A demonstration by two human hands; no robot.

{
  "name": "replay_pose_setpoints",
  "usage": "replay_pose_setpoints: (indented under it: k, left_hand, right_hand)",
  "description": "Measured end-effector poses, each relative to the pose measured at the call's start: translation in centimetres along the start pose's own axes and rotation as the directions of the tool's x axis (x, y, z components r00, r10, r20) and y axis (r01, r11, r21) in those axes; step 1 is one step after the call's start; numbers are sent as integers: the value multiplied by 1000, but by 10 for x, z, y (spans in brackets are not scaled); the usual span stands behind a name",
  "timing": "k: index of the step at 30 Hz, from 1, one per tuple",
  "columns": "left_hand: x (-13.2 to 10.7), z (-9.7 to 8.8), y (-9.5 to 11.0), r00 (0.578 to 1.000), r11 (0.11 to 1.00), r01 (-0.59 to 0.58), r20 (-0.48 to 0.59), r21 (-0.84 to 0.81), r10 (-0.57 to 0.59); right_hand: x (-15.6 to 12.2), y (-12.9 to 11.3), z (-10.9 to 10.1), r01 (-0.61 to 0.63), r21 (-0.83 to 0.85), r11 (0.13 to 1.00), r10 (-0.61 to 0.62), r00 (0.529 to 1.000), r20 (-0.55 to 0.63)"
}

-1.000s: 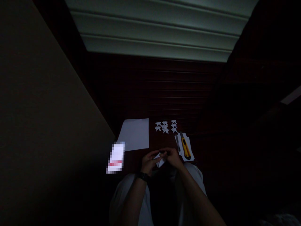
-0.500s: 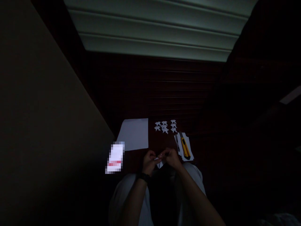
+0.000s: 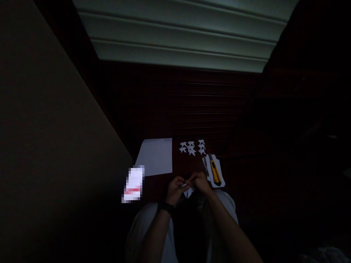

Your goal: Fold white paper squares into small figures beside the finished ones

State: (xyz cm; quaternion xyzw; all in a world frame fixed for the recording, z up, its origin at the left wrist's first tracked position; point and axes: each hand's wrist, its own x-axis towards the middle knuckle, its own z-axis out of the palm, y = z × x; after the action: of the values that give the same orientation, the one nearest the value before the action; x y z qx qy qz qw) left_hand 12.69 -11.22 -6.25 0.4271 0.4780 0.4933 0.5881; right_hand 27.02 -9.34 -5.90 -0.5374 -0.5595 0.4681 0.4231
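Note:
Between my two hands is a small piece of folded white paper [image 3: 189, 191], its lower edges showing under the fingers. My left hand [image 3: 174, 189] pinches it from the left, a dark watch band on that wrist. My right hand [image 3: 200, 182] grips it from the right, and its fingertips meet the left ones at the paper's top. Beyond the hands, several small folded white paper figures [image 3: 191, 148] stand grouped on the dark table. To the right, a yellow utility knife [image 3: 215, 173] lies on a stack of white paper pieces [image 3: 221, 171].
A large white sheet [image 3: 156, 157] lies at the table's left. Nearer the edge is a bright pixelated patch [image 3: 134, 184]. A wall [image 3: 55, 128] rises on the left, and pale slats [image 3: 178, 47] hang beyond the table. The room is dim.
The fingers of both hands have shifted slightly around the folded paper, whose lower part has turned a little to the right. The other things lie as before.

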Motion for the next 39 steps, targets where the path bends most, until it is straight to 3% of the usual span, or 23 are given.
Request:
replay_pose_setpoints:
  k: [5,11,29,39]
  left_hand:
    - [6,-10,-3,992,999,19,-123,-42,-24]
    - [13,-16,-8,969,993,28,-241,-113,-55]
    - [12,-17,-9,976,996,-2,-216,-87,-17]
    - [11,-15,-7,984,998,-8,-176,-67,-4]
  right_hand:
    - [-4,-5,8,14,93,996,-22,996,85]
    - [-9,-2,15,18,108,994,-29,995,99]
    - [-9,-3,21,72,50,996,-76,993,89]
    - [-5,2,24,64,-8,998,-64,998,7]
